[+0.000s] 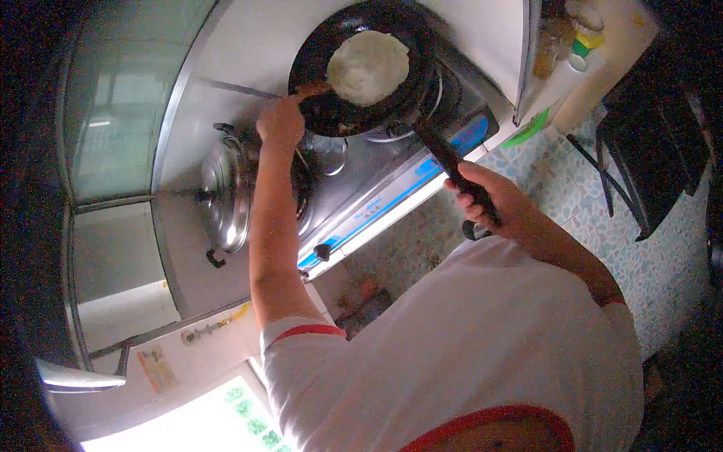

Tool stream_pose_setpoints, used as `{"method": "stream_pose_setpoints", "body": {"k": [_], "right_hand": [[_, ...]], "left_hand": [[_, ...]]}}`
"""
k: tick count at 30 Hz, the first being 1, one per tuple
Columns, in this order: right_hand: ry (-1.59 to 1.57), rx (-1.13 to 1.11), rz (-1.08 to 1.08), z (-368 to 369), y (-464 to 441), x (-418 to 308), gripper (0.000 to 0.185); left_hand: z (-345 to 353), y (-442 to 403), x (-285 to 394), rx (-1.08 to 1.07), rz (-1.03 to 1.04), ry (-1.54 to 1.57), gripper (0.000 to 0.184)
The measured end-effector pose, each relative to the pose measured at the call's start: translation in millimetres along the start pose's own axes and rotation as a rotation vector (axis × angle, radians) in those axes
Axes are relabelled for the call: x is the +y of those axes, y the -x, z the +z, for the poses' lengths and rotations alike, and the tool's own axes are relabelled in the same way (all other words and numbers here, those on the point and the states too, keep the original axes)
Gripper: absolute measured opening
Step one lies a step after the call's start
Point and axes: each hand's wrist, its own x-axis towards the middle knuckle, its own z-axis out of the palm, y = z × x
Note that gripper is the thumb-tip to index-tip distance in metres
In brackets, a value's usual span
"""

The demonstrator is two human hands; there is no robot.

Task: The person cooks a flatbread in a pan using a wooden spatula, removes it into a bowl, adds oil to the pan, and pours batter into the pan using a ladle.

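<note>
A black frying pan [310,68] sits over the gas stove at the top of the view. Inside it lies a round, pale flatbread or pancake [369,68], flat and slightly uneven at its edge. My right hand [493,197] is wrapped round the pan's long black handle [440,147]. At the pan's left side, my left hand [280,122] is closed on a brown, wooden-looking spatula [315,90]. Its end reaches into the pan, close by the flatbread's left edge. Whether the spatula touches the flatbread I cannot tell.
Left of my left forearm stands a steel pot with a shiny lid [226,192]. The stove's front edge [376,207] carries a blue strip and a dark knob [322,251]. Jars [580,45] stand on a ledge at upper right. A black folding chair [648,151] stands on the patterned floor.
</note>
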Motion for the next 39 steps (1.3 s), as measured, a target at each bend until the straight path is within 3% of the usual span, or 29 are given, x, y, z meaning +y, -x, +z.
{"method": "stream_pose_setpoints", "body": {"k": [1,4,6,8,10,13,16,24,26,28,32,35,37,39], "right_hand": [[0.006,-0.007,0.0,-0.5,-0.7,0.7,0.032],[-0.021,0.128,-0.071,7.2,-3.0,4.1,0.032],[-0.014,0.053,-0.037,-3.7,-8.0,6.3,0.034],[0.002,-0.003,-0.018,-6.0,-8.4,6.5,0.034],[0.003,0.007,-0.01,-4.4,-7.2,6.9,0.035],[0.021,-0.019,-0.01,-6.1,-7.3,7.2,0.035],[0.003,-0.015,-0.038,-7.0,-9.3,9.9,0.034],[0.058,0.031,-0.011,3.4,-1.8,3.8,0.033],[0.04,0.016,-0.015,0.6,-4.7,4.9,0.033],[0.008,0.072,-0.019,8.2,-2.3,3.8,0.033],[0.028,0.009,0.015,0.9,-4.4,6.0,0.033],[0.048,0.008,0.002,-0.2,-6.2,6.5,0.033],[0.049,0.029,0.006,1.8,-4.6,6.8,0.034],[0.052,0.03,0.004,3.5,-5.1,6.7,0.034]], "left_hand": [[8.0,-7.1,-7.7,-0.034,-0.106,0.013,0.023],[9.3,-20.3,-4.9,0.068,0.029,0.031,0.024],[30.2,-43.7,10.4,0.372,0.226,0.084,0.024],[8.3,-64.7,52.1,0.112,-0.008,0.338,0.024],[14.7,-86.2,72.0,0.07,0.174,0.111,0.024],[-16.1,-73.5,112.9,-0.06,0.141,0.187,0.025],[-18.3,-53.9,126.5,-0.085,0.08,0.296,0.026],[-41.9,33.1,51.6,-0.073,0.435,0.257,0.026],[-49.2,33.1,38.3,-0.052,0.331,0.341,0.026],[-58.0,23.5,32.0,-0.053,0.072,0.521,0.026],[16.2,-15.8,33.3,-0.066,0.136,0.129,0.025],[1.4,0.5,73.4,-0.194,0.216,0.133,0.024],[-42.7,27.0,93.2,-0.282,0.135,0.206,0.024],[-47.2,38.5,83.2,-0.16,0.276,0.266,0.023]]}}
